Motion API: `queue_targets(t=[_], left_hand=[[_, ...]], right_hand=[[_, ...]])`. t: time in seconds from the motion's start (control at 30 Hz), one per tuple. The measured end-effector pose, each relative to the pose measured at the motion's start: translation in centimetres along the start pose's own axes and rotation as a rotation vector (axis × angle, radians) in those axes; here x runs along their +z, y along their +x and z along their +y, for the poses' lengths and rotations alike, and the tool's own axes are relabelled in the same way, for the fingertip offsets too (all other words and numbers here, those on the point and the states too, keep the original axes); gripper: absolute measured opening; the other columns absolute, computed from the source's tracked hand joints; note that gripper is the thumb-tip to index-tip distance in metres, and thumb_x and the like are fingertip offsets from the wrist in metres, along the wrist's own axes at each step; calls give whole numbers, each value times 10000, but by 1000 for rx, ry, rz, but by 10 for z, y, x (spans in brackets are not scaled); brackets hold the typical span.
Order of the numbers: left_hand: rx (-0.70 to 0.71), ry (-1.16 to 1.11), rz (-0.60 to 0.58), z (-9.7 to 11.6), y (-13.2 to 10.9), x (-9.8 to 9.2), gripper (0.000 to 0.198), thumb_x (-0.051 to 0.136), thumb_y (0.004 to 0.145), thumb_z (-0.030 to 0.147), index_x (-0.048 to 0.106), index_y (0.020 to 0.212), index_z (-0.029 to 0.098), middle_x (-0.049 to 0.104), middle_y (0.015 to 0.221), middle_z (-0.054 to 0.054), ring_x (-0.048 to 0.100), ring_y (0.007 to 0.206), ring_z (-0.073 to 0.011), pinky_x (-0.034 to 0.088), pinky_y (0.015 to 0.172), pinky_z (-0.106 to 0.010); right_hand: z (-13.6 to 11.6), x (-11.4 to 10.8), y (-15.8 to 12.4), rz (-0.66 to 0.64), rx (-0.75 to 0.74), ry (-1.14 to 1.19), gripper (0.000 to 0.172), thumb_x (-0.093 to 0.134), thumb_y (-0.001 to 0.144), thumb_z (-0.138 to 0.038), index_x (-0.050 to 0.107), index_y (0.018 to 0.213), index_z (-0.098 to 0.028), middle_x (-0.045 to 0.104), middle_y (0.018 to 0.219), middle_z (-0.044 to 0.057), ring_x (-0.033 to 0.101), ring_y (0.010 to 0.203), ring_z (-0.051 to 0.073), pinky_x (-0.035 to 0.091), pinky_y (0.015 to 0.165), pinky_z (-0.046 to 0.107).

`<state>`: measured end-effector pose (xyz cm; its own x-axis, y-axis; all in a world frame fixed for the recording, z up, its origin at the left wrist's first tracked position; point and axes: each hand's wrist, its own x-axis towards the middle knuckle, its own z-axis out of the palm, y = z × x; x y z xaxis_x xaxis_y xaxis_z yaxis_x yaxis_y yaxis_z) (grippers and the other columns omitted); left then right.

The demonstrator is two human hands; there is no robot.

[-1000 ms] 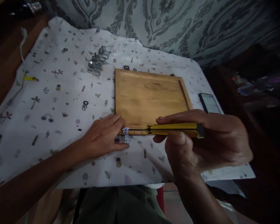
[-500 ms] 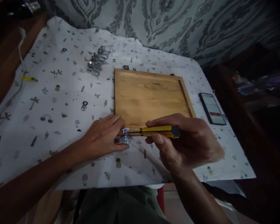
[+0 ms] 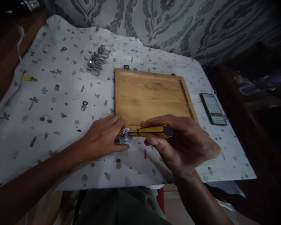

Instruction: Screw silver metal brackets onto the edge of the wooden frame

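Note:
A wooden panel (image 3: 150,97) with a raised frame lies flat on a white patterned cloth (image 3: 61,103). At its near left corner sits a small metal bracket (image 3: 126,136). My left hand (image 3: 103,137) lies on the cloth with its fingers pressed together against that bracket and the panel's corner. My right hand (image 3: 182,143) grips a yellow-handled screwdriver (image 3: 152,130), held level, its tip at the bracket.
Several metal brackets (image 3: 97,61) lie in a row on the cloth behind the panel's left side. A phone (image 3: 212,108) rests right of the panel. A white cable with a yellow tag (image 3: 28,78) runs along the left. A patterned curtain hangs behind.
My right hand has slid left along the panel's near edge, bringing the screwdriver closer to the bracket and uncovering the phone. My left hand stays put.

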<state>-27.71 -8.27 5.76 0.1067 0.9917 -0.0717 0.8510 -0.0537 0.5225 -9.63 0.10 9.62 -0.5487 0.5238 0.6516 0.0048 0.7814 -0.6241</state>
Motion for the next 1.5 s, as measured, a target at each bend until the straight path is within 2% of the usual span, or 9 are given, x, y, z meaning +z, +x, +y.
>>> queue_targets(t=[0.2, 0.43, 0.5, 0.67, 0.73, 0.87, 1.17, 1.5], left_hand=[[0, 17, -21, -1, 0, 1, 287, 674, 833, 406, 488, 943, 217, 605, 985, -47, 607, 944, -262, 491, 718, -370], [14, 22, -8, -2, -1, 1, 289, 664, 842, 417, 489, 957, 219, 610, 991, -46, 604, 933, -257, 486, 704, -364], [16, 30, -12, -1, 0, 1, 292, 665, 845, 414, 488, 967, 216, 613, 994, -49, 607, 938, -258, 486, 710, -368], [23, 47, -12, -2, -1, 0, 321, 691, 824, 422, 451, 914, 228, 612, 978, -28, 606, 909, -237, 462, 682, -333], [28, 48, -8, -2, -1, -1, 324, 695, 823, 416, 446, 904, 227, 607, 968, -23, 605, 896, -233, 450, 667, -324], [36, 52, -10, -2, -1, -1, 312, 695, 836, 399, 449, 910, 222, 605, 969, -24, 604, 897, -232, 434, 660, -319], [44, 53, 10, -3, -2, 2, 316, 702, 829, 405, 459, 919, 225, 604, 963, -15, 604, 887, -222, 432, 658, -315], [21, 49, -26, -2, -1, 0, 309, 692, 835, 403, 456, 922, 224, 603, 971, -26, 599, 901, -234, 426, 672, -325]], right_hand=[[-4, -4, 1, -61, 91, -55, 113, 738, 913, -283, 747, 1021, -252, 792, 866, -4, 696, 562, 123, 546, 512, 240], [-3, -8, 4, -156, 87, 0, 140, 721, 926, -280, 750, 1062, -262, 805, 913, 4, 711, 576, 126, 566, 507, 233], [-4, -7, 3, -130, 79, 12, 150, 724, 922, -273, 746, 1070, -260, 804, 915, 8, 716, 586, 137, 589, 530, 255], [-6, -5, -1, 127, 127, 19, 171, 718, 923, -372, 752, 1020, -235, 793, 878, 45, 725, 611, 188, 624, 540, 333], [-4, -4, -3, 153, 121, 22, 169, 744, 904, -356, 756, 1015, -230, 789, 870, 39, 725, 612, 183, 637, 568, 340], [2, -2, -7, 129, 91, 21, 190, 767, 887, -286, 750, 1072, -250, 791, 892, 21, 722, 608, 169, 644, 607, 336], [6, 1, -11, 66, 110, -38, 169, 711, 930, -334, 725, 1077, -250, 789, 931, 19, 765, 736, 190, 650, 639, 325], [4, -2, -14, 22, 131, -15, 159, 720, 922, -289, 724, 1073, -238, 788, 934, 28, 770, 762, 188, 622, 584, 292]])
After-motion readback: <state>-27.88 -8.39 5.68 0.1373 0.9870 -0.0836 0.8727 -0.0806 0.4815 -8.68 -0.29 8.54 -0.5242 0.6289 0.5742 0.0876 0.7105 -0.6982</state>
